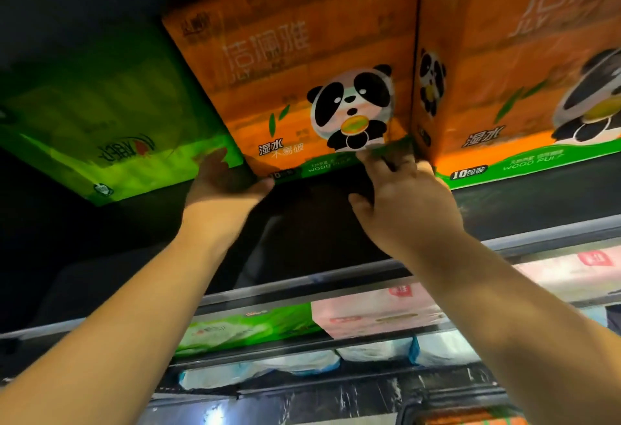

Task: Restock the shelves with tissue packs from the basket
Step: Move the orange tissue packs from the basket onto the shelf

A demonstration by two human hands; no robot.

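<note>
Orange pack (302, 65): my left hand (221, 186) and right hand (403, 203) curl round its lower corners to steer it beside its twin (521, 55).

Orange panda pack (295, 65) above left hand (221, 182) and right hand (403, 203): smooth glossy plastic film, printed. Second orange pack (524, 65) right of right hand: same shiny film. Green pack (100, 115) left of left hand: glossy film, slightly creased. Shelf rail (302, 282) below wrists: dull grey metal. Pink packs (369, 317) under right forearm: soft plastic wrap.
</note>
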